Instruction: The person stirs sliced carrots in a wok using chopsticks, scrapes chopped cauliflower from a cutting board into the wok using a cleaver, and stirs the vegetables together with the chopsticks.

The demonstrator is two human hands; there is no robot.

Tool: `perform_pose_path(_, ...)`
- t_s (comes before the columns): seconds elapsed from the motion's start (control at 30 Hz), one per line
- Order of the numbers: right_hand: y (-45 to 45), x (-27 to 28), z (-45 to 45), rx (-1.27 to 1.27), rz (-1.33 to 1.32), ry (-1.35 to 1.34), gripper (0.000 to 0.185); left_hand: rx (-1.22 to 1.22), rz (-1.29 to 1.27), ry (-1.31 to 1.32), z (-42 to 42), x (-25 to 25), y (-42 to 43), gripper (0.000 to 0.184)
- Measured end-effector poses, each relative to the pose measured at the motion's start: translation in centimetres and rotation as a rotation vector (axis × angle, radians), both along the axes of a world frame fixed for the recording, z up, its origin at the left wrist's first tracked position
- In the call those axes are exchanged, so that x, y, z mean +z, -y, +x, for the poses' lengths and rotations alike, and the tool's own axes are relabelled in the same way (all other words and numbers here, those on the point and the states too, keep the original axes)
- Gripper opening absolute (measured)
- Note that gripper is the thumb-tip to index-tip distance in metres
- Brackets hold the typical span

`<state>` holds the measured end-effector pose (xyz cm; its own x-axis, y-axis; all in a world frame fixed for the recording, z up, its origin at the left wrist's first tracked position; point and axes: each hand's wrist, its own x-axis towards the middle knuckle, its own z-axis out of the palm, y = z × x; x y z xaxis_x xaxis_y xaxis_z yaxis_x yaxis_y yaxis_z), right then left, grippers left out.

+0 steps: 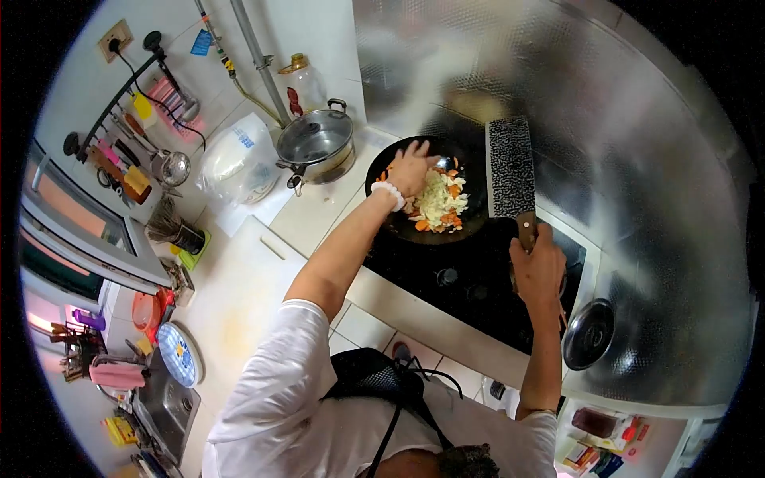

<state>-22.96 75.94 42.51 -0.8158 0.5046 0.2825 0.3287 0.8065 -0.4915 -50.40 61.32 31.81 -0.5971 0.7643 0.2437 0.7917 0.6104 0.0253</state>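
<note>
My right hand (540,264) is wrapped around the handle of a cleaver (511,167), whose broad dark-patterned blade stands up beside the wok's right rim. My left hand (412,169), with a white band at the wrist, reaches over the wok (476,225) with its fingers apart. Chopped pale vegetables (438,199) and orange carrot pieces (422,225) lie in the wok, just beside and under the left hand. Whether those fingertips touch the food is hard to tell. The wok sits on a black stove (478,275).
A lidded glass pot (317,145) stands left of the wok. Nearer me are a white cutting board (247,279) and a plastic-wrapped bundle (243,163). A black pan lid (590,333) leans at the right. Foil sheeting (637,199) lines the wall; a sink (166,402) lies lower left.
</note>
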Motion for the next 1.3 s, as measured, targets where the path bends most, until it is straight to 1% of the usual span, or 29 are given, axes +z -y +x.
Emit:
perform_pose_path(0.07, -0.2, -0.2, -0.6, 0.010, 0.030, 0.003, 0.027, 0.095, -0.077, 0.297, 0.9, 1.6, 0.2, 0.095)
perform_pose_path(0.13, -0.4, -0.1, -1.2, 0.016, 0.060, 0.010, 0.027, -0.001, 0.240, 0.567, -0.4, 0.0, 0.9, 0.095)
perform_pose_path(0.17, -0.4, -0.1, -1.4, 0.037, 0.048, -0.004, 0.026, -0.096, 0.275, 0.731, -1.3, -0.2, 1.5, 0.084)
perform_pose_path(0.2, -0.3, 0.0, -1.7, 0.056, 0.034, -0.020, 0.026, -0.043, 0.244, 0.758, -0.2, 2.0, 2.3, 0.071)
perform_pose_path(0.23, -0.2, 0.0, -2.1, 0.064, 0.032, -0.017, 0.026, -0.041, 0.313, 0.830, 0.9, 3.9, 3.2, 0.061)
perform_pose_path(0.27, 0.1, 0.0, -2.5, 0.089, 0.070, -0.001, 0.031, -0.037, 0.387, 0.901, 1.6, 5.5, 4.2, 0.057)
perform_pose_path(0.3, 0.4, 0.1, -2.9, 0.118, 0.110, 0.014, 0.035, 0.106, 0.262, 0.900, 1.9, 6.8, 5.2, 0.058)
perform_pose_path(0.33, 1.1, 0.2, -3.3, 0.132, 0.112, 0.014, 0.035, 0.050, 0.355, 0.932, 2.7, 7.2, 6.5, 0.063)
perform_pose_path(0.37, 2.0, 0.3, -3.9, 0.149, 0.125, 0.008, 0.035, -0.029, 0.388, 0.961, 3.6, 7.7, 7.9, 0.062)
perform_pose_path(0.47, 5.5, 0.3, -5.6, 0.214, 0.200, -0.052, 0.035, -0.127, 0.595, 1.177, 8.3, 10.6, 11.4, 0.059)
perform_pose_path(0.53, 9.0, 1.1, -6.8, 0.285, 0.237, -0.025, 0.036, -0.171, 0.682, 1.225, 10.6, 11.7, 13.4, 0.054)
perform_pose_path(0.6, 13.1, 1.9, -7.7, 0.310, 0.219, -0.010, 0.030, -0.140, 0.820, 1.244, 12.9, 12.1, 15.1, 0.051)
perform_pose_path(0.63, 15.2, 2.0, -8.1, 0.342, 0.276, -0.037, 0.029, -0.107, 0.846, 1.291, 13.3, 12.0, 16.2, 0.050)
perform_pose_path(0.67, 17.3, 1.9, -8.3, 0.373, 0.331, -0.062, 0.027, -0.058, 0.967, 1.302, 13.8, 11.7, 17.1, 0.047)
perform_pose_path(0.7, 19.2, 1.3, -8.7, 0.393, 0.446, -0.140, 0.025, 0.019, 1.087, 1.403, 13.8, 11.9, 18.4, 0.045)
perform_pose_path(0.73, 21.1, 1.7, -8.7, 0.414, 0.444, -0.062, 0.023, 0.095, 1.209, 1.503, 13.8, 12.2, 19.8, 0.043)
perform_pose_path(0.77, 22.9, 1.2, -8.9, 0.467, 0.500, -0.095, 0.023, 0.089, 1.378, 1.527, 14.5, 12.3, 21.3, 0.039)
perform_pose_path(0.8, 24.4, 0.7, -8.9, 0.517, 0.554, -0.129, 0.022, 0.105, 1.399, 1.519, 14.8, 12.0, 22.8, 0.039)
perform_pose_path(0.83, 25.7, 0.9, -8.8, 0.639, 0.701, -0.204, 0.033, 0.161, 1.467, 1.500, 15.1, 11.7, 24.3, 0.038)
perform_pose_path(0.87, 27.2, 0.7, -8.8, 0.682, 0.792, -0.272, 0.029, 0.217, 1.533, 1.482, 15.4, 11.4, 25.6, 0.037)
perform_pose_path(0.93, 30.1, 0.5, -8.7, 0.749, 0.847, -0.338, 0.027, 0.246, 1.607, 1.462, 15.2, 8.7, 28.4, 0.034)
perform_pose_path(0.97, 31.4, 0.2, -8.7, 0.817, 0.804, -0.404, 0.025, 0.209, 1.667, 1.466, 15.2, 7.5, 29.8, 0.033)
perform_pose_path(1.0, 32.5, -0.4, -8.5, 0.840, 0.800, -0.360, 0.033, 0.169, 1.728, 1.469, 15.5, 6.7, 31.1, 0.032)
perform_pose_path(1.03, 33.6, -1.3, -8.5, 0.870, 0.810, -0.363, 0.034, 0.241, 1.702, 1.483, 15.8, 6.2, 32.5, 0.029)
perform_pose_path(1.1, 35.2, -2.2, -8.3, 0.912, 0.819, -0.362, 0.034, 0.238, 1.690, 1.485, 16.4, 4.8, 34.6, 0.029)
perform_pose_path(1.17, 36.4, -2.6, -7.9, 1.020, 0.623, -0.211, 0.035, 0.232, 1.628, 1.519, 17.1, 4.0, 36.9, 0.025)
perform_pose_path(1.2, 36.7, -2.5, -7.8, 1.027, 0.617, -0.202, 0.035, 0.244, 1.632, 1.525, 17.4, 3.5, 37.7, 0.025)
perform_pose_path(1.27, 36.5, -1.9, -7.9, 1.127, 0.491, -0.116, 0.036, 0.232, 1.767, 1.443, 17.6, 2.5, 38.8, 0.021)
perform_pose_path(1.3, 36.3, -1.7, -8.0, 1.098, 0.481, -0.068, 0.034, 0.197, 1.720, 1.455, 17.6, 2.8, 39.5, 0.015)
